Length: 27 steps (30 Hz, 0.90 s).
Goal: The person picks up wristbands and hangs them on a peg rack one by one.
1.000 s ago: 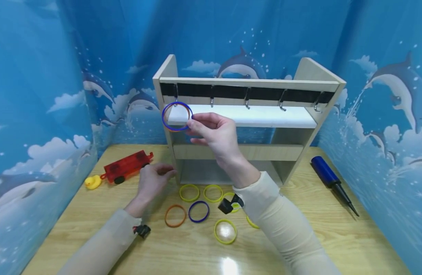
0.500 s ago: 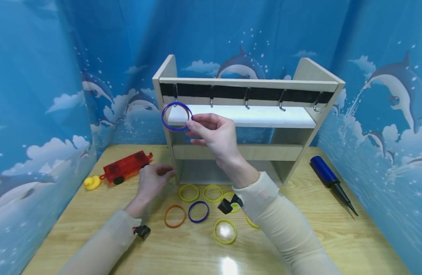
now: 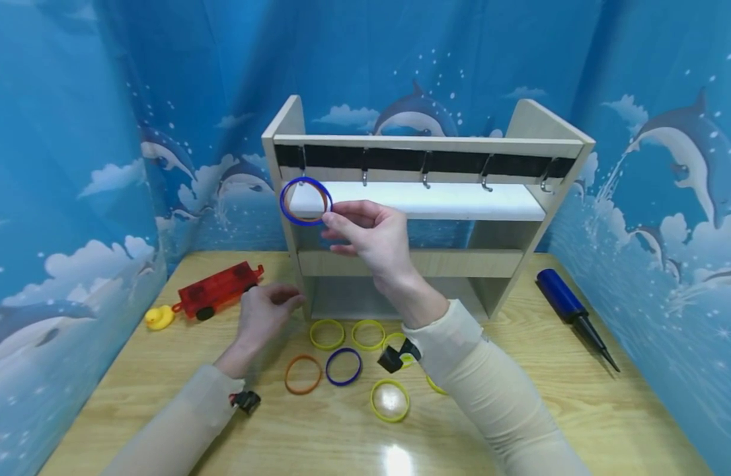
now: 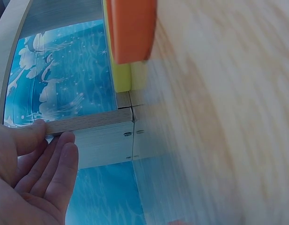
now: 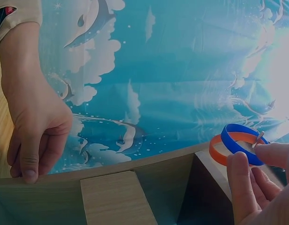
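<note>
In the head view, my right hand (image 3: pixel 380 241) pinches a blue wristband (image 3: pixel 282 206) between thumb and forefinger, in front of the leftmost metal hook (image 3: pixel 303 160). An orange wristband (image 5: pixel 214 152) overlaps the blue one in the right wrist view; whether it hangs on the hook or sits in the fingers, I cannot tell. My left hand (image 3: pixel 267 314) holds the lower left edge of the wooden rack (image 3: pixel 410 263), thumb on one face and fingers on the other. Below, on the table, lie another orange wristband (image 3: pixel 287 380), another blue wristband (image 3: pixel 328 375) and several yellow wristbands (image 3: pixel 373 400).
More hooks (image 3: pixel 426 170) line the rack's black strip. At the left are a red toy wagon (image 3: pixel 217 291) and a yellow toy duck (image 3: pixel 159 318); at the right lies a blue hand pump (image 3: pixel 563 297). Dolphin-print curtains (image 3: pixel 223 99) surround the table (image 3: pixel 181 370).
Both hands stay almost still. The orange wristband behind the blue one no longer peeks out below it. The view has shifted very slightly.
</note>
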Each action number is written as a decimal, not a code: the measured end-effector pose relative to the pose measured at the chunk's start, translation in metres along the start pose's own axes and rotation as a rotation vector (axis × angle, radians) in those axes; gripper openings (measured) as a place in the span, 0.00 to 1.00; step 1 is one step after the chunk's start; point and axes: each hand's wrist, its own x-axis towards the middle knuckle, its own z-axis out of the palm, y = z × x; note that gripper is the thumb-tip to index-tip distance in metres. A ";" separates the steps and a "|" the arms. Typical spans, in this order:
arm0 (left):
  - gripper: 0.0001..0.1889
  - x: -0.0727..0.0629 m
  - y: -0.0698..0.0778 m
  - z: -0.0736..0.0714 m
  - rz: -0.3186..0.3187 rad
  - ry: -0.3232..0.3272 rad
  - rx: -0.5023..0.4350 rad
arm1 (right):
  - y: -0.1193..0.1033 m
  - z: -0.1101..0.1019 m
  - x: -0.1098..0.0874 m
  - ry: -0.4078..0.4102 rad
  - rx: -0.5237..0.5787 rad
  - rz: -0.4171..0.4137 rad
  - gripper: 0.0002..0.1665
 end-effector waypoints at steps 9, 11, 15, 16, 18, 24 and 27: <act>0.04 0.000 -0.002 0.001 0.019 0.008 -0.006 | 0.002 -0.004 -0.003 -0.005 -0.016 -0.014 0.14; 0.04 0.000 -0.002 0.001 0.017 0.008 -0.006 | 0.002 -0.009 -0.007 -0.014 -0.044 -0.030 0.15; 0.05 0.001 -0.002 0.001 0.007 0.012 -0.003 | 0.004 -0.029 -0.020 -0.038 -0.135 -0.044 0.17; 0.05 0.001 -0.002 0.002 0.007 0.012 -0.001 | 0.005 -0.036 -0.024 -0.049 -0.169 -0.043 0.17; 0.05 0.001 -0.001 0.002 0.009 0.013 0.004 | 0.009 -0.054 -0.032 -0.069 -0.254 -0.028 0.16; 0.05 0.002 -0.002 0.002 0.013 0.014 0.009 | 0.036 -0.119 -0.062 -0.096 -0.607 0.033 0.15; 0.05 0.002 -0.002 0.001 0.008 0.021 0.004 | 0.050 -0.152 -0.076 -0.098 -0.706 0.070 0.15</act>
